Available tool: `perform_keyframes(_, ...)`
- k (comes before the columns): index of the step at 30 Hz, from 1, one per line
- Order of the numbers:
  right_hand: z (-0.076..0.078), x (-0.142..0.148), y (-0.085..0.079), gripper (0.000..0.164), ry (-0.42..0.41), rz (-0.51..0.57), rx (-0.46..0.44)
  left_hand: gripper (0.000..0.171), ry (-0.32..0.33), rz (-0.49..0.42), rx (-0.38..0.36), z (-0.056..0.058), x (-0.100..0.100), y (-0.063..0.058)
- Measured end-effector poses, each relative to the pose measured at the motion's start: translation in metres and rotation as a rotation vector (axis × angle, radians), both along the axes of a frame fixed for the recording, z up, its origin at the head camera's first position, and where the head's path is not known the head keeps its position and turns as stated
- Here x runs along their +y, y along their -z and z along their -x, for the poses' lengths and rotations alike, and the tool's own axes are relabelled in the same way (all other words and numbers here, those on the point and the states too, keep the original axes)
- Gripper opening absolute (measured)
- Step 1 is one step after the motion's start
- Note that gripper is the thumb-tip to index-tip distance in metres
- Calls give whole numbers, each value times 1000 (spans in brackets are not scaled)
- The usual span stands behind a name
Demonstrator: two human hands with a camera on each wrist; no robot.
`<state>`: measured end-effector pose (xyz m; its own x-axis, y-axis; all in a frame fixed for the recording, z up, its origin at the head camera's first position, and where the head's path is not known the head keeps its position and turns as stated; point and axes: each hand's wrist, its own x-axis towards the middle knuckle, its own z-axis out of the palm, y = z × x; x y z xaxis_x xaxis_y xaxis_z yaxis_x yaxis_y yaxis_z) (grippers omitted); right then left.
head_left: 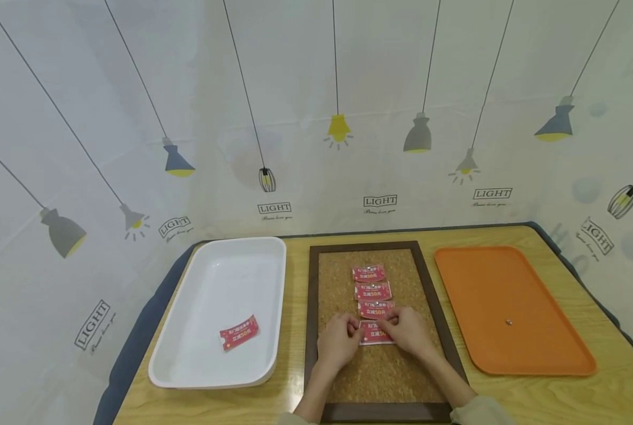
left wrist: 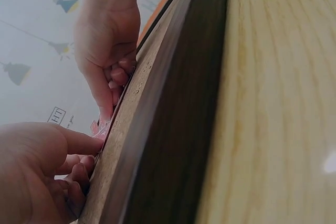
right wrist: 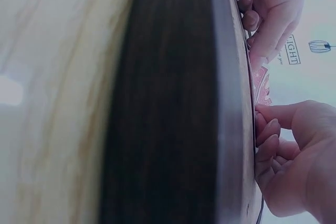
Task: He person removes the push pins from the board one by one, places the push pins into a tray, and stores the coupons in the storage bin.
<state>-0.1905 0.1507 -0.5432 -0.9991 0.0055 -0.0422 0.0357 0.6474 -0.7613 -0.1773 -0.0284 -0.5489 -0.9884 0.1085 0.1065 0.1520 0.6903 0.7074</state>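
Observation:
Both hands are over a cork board (head_left: 369, 383) with a dark wooden frame, at a red coupon (head_left: 372, 335) lying lowest in a column. My left hand (head_left: 340, 341) pinches its left edge between thumb and fingers. At its upper right, my right hand (head_left: 409, 333) holds the other side with curled fingers that partly cover the print. In the right wrist view the coupon (right wrist: 260, 85) spans the gap between the two hands, close against the cork. Just above it are three like coupons (head_left: 372, 291), each with a small shiny pin at its top edge.
On the left stands a white tray (head_left: 231, 277) with one loose red coupon (head_left: 239, 333) in it. To the right, an orange tray (head_left: 508, 283) holds a small metallic piece (head_left: 508, 322). Behind the wooden table (head_left: 295, 366) hangs a lamp-patterned curtain (head_left: 306, 159).

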Motion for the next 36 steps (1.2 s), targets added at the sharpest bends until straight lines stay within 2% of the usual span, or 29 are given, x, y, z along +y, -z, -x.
perform_keyframes(9,0,1,3,10,-4,28,11,14,-6,19,-8,0,2,-1)
perform_keyframes(17,-1,3,4,11,-28,178,-30,14,-9,21,3,-1,3,-1)
perform_keyframes(24,-2,7,8,11,-54,232,-10,14,1,4,21,-3,1,0)
perform_keyframes(30,-6,12,8,12,-69,299,-14,16,27,-69,33,-3,-3,3)
perform_keyframes(36,-12,17,3,20,-54,355,-43,12,52,-208,-5,-4,-11,-2)
